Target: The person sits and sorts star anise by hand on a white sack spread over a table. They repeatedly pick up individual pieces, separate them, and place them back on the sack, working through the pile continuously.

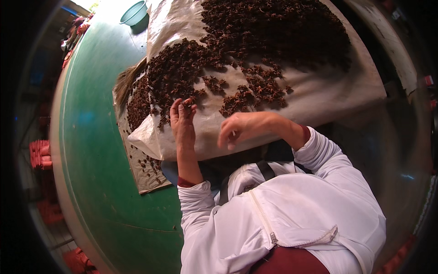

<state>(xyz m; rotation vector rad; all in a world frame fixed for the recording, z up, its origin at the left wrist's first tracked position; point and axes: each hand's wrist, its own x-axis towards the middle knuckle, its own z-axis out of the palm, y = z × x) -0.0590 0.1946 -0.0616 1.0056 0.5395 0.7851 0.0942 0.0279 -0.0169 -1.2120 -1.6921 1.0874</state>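
Dried star anise point(270, 30) lies in a broad dark heap over a pale plastic sheet, with smaller groups point(261, 85) nearer me. My left hand point(183, 114) is raised at the left part of the spread, its fingers curled around what looks like a brown star anise piece point(187, 102). To its right, my right hand point(234, 130) hangs bent at the wrist over the near part of the sheet point(205, 144). Its fingers are curled and blurred by motion; a small pale spot shows between them, and whether they hold anything cannot be told.
A straw broom point(126, 82) and smaller brown pieces point(138, 102) lie at the left, over a worn mat point(143, 183) on the green floor point(113, 205). A teal plastic basin point(134, 13) stands at the far left. Red sacks point(40, 154) are along the left rim.
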